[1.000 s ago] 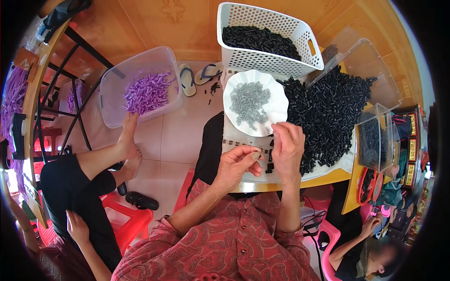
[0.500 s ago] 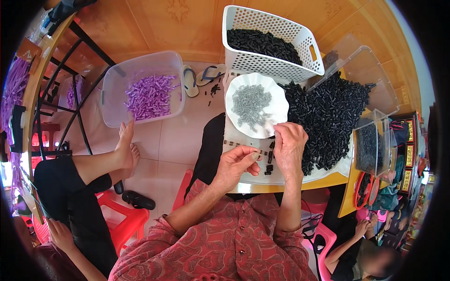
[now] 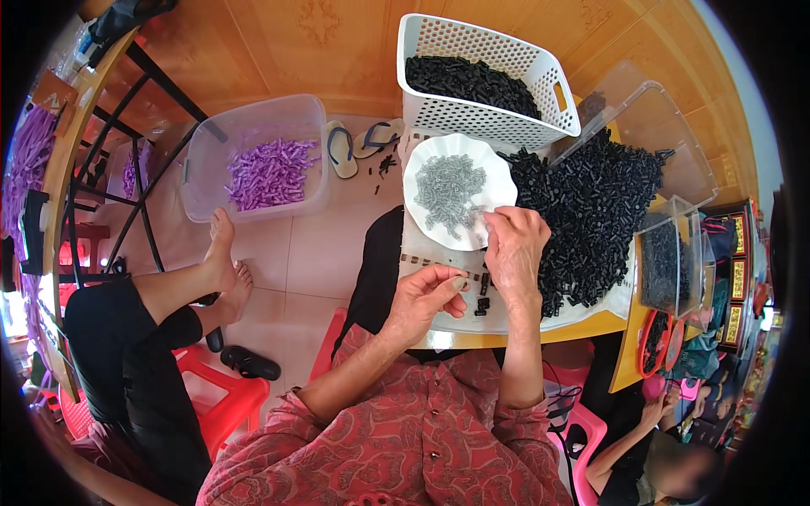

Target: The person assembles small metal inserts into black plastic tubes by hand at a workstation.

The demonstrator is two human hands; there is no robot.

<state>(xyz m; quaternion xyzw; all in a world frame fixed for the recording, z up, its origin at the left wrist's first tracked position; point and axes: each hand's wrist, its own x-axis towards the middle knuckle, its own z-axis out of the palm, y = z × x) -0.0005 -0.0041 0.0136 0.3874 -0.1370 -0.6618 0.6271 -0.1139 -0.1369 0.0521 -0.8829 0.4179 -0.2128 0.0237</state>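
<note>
The left hand (image 3: 422, 299) pinched a small black plastic piece (image 3: 462, 284) near the counter's (image 3: 523, 325) front edge; the right hand (image 3: 513, 253) rested curled, grasp unclear. Light, stiff, best pinched mid-body.

White dish (image 3: 419, 181) and black parts heap (image 3: 591, 211) crowd right hand (image 3: 515, 253), bare tabletop (image 3: 439, 253) leftward

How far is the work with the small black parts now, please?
Done: the white basket already holds many black pieces. In hand: the left hand pinches something small, too small to identify, and the right hand rests at the edge of the white plate of grey pieces. Left: a large black heap remains on the table.
</note>
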